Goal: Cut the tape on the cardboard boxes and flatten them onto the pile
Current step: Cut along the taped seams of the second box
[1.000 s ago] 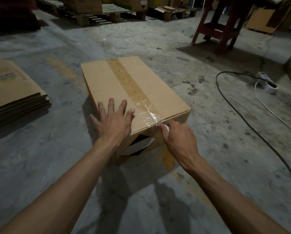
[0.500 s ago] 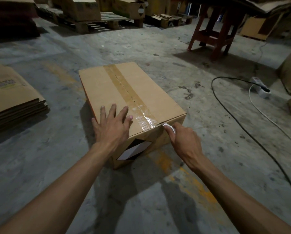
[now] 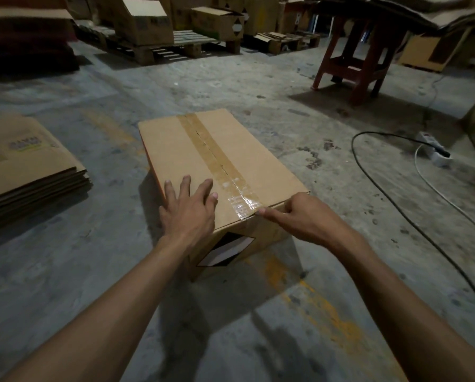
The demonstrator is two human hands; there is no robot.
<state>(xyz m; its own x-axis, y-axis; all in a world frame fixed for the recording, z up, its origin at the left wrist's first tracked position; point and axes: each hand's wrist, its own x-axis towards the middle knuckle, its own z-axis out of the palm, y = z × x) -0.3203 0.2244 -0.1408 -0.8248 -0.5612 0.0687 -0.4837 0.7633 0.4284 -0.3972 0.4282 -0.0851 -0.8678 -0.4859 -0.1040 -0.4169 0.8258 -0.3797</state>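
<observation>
Left hand lies flat on the taped box; right hand's grip unclear; pile print unreadable.

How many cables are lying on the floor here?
2. A black cable curves across the floor right of the box; a white cable runs from the power strip toward the right edge. Others may be hidden.
</observation>
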